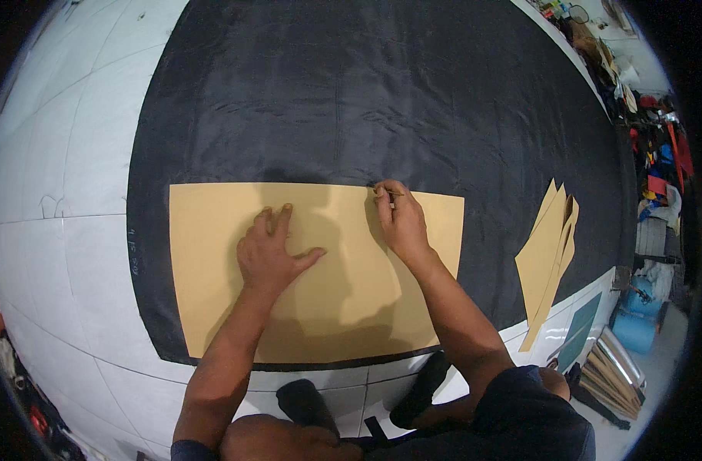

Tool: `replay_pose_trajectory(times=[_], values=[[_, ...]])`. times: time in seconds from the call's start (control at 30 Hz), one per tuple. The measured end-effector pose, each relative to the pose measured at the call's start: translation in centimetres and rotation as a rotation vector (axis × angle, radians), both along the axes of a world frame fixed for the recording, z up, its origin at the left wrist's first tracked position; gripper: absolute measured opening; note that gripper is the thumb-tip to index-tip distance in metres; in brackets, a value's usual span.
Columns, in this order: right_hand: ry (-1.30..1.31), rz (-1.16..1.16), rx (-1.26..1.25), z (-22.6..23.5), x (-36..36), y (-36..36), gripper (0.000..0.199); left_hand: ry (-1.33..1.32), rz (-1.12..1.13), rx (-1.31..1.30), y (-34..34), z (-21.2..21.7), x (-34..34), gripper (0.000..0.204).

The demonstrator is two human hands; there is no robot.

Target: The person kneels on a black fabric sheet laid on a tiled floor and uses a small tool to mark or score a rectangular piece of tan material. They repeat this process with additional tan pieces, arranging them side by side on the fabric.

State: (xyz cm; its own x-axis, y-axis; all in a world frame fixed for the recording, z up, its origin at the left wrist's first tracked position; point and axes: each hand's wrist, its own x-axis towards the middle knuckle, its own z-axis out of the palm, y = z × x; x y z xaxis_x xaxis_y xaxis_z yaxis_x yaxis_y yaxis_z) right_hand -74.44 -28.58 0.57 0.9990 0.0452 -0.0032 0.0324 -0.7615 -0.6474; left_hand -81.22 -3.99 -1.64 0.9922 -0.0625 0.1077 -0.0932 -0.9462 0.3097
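Left hand [271, 252]: fingers spread, resting on the tan card [201, 269] beneath it. Right hand [401, 219]: pinching a thin tool [398, 193] at the card's far edge, beside black cloth [320, 100]. Step appears to be edge marking; next move calls for a steady card.

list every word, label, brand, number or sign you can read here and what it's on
Black sheet: a short row of pale handwritten marks, sideways on its left edge; small and faint, not copied out.
White floor tiles: thin, dark looping marks at left, no clear word.
Large tan paper: no writing visible.
Cut tan pieces: no readable text.
Clutter at right: too small and blurred to read.
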Motion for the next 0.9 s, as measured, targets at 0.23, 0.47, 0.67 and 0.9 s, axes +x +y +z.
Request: replay_pose_trajectory(times=[0.23,0.47,0.67,0.9], values=[[0.007,0.081,-0.002,1.3,0.5,1.6,0.025,0.43,0.067,0.018,-1.5,4.7,1.5,0.095],[0.081,-0.138,0.096,1.0,-0.3,-3.9,0.027,0.596,-0.053,0.196,-2.8,5.3,3.3,0.095],[-0.026,-0.095,-0.003,0.3,-0.8,-5.4,0.026,0.656,-0.162,0.315,-4.7,7.5,4.3,0.092],[0.031,-0.155,0.002,0.9,-1.0,-7.7,0.026,0.589,-0.214,0.353,-4.3,5.7,4.0,0.088]])
